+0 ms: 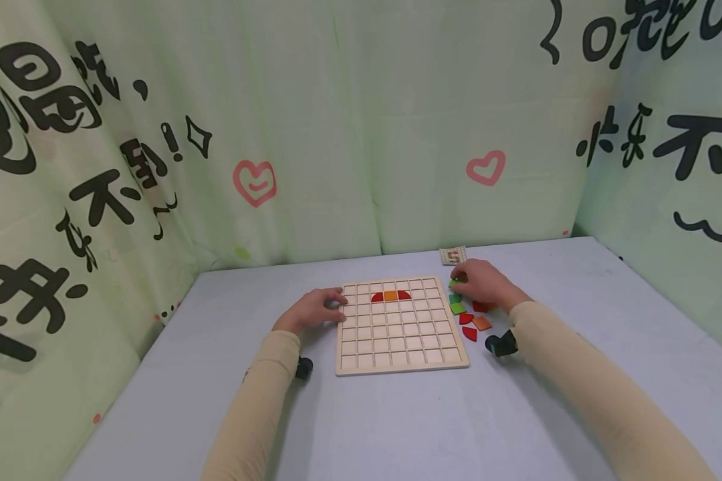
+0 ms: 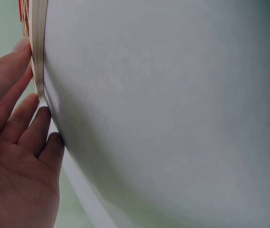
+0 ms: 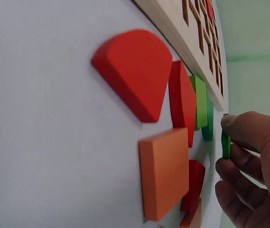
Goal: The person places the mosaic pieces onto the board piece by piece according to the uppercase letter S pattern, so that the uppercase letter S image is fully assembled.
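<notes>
A wooden grid board (image 1: 403,369) lies on the table, with an orange square block (image 1: 390,296) between two red curved-edge blocks in an upper row. At the board's left edge, my left hand (image 1: 309,310) touches the frame with thumb and fingertips, fingers mostly extended. My right hand (image 1: 486,280) is beyond the board's upper right side, pinching a small green block (image 3: 226,142) between thumb and fingers. Nearest to it lie a light green block (image 3: 200,99) and a darker green block (image 3: 210,118), beside the board's frame.
Loose by the board's right side are a red quarter-round block (image 3: 135,66), other red blocks and an orange square block (image 3: 165,171). A small patterned card (image 1: 453,256) lies at the table's back edge. Printed curtains (image 1: 349,133) stand behind the table.
</notes>
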### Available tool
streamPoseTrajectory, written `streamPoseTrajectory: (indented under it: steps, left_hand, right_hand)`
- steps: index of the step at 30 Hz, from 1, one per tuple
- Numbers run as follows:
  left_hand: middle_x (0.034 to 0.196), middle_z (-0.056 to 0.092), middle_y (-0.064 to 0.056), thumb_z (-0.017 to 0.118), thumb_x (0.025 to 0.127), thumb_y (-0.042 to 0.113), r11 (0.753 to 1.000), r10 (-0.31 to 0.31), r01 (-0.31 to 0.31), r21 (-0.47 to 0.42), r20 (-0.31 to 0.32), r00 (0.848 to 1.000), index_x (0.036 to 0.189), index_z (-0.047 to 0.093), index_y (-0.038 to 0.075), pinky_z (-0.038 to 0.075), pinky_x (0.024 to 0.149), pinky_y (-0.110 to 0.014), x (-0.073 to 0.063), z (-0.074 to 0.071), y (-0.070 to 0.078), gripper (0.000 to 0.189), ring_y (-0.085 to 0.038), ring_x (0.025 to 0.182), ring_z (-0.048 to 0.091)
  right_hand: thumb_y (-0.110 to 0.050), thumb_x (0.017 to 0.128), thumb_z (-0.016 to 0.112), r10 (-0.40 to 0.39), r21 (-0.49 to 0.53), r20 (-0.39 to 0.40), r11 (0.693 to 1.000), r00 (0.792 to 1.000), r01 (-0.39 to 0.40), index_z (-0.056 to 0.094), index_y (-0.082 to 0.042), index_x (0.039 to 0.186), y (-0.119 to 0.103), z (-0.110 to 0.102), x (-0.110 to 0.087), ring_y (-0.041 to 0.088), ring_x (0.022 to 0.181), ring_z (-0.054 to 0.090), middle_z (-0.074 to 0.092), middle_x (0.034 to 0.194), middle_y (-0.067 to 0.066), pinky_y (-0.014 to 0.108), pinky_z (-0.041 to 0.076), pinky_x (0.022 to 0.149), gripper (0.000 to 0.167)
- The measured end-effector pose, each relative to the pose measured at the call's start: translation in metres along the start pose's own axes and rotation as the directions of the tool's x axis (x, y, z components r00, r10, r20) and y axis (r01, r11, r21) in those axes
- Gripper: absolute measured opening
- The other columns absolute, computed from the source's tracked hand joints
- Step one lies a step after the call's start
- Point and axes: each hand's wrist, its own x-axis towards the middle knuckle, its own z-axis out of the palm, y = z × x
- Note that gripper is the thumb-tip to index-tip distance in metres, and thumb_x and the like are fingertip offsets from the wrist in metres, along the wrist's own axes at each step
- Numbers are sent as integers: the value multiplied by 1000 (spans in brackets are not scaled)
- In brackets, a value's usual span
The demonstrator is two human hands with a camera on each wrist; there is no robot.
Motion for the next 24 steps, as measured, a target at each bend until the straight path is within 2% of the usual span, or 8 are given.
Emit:
streamPoseTrajectory:
  steps: [4, 12, 24]
  left_hand:
    - [151, 44, -3, 75, 86, 18, 1000, 12, -12, 21, 2, 1000, 118, 69, 11, 26, 116, -45, 0, -1, 0, 33, -27, 144, 29]
    - [151, 44, -3, 75, 86, 19, 999, 22, -23, 28, 10, 1000, 118, 69, 11, 26, 116, -45, 0, -3, -1, 34, -28, 144, 30]
    - [151, 44, -4, 75, 86, 19, 999, 35, -36, 37, 17, 999, 118, 69, 11, 26, 116, -45, 0, -3, 0, 33, -28, 144, 30]
  right_hand:
    - [-15, 92, 65, -18, 24, -28, 1000, 999, 19, 63, 7, 118, -9, 3, 1, 31, 100, 57, 65, 111, 20, 48, 48, 95, 35]
    - [-17, 92, 68, -87, 35, -13, 996, 996, 87, 65, 5, 118, -28, 12, 3, 29, 102, 62, 68, 112, 17, 46, 50, 94, 34]
    - [-14, 91, 66, -229, 70, 10, 971, 973, 228, 67, 1, 115, -64, 27, 2, 23, 92, 58, 64, 103, 9, 39, 51, 85, 28]
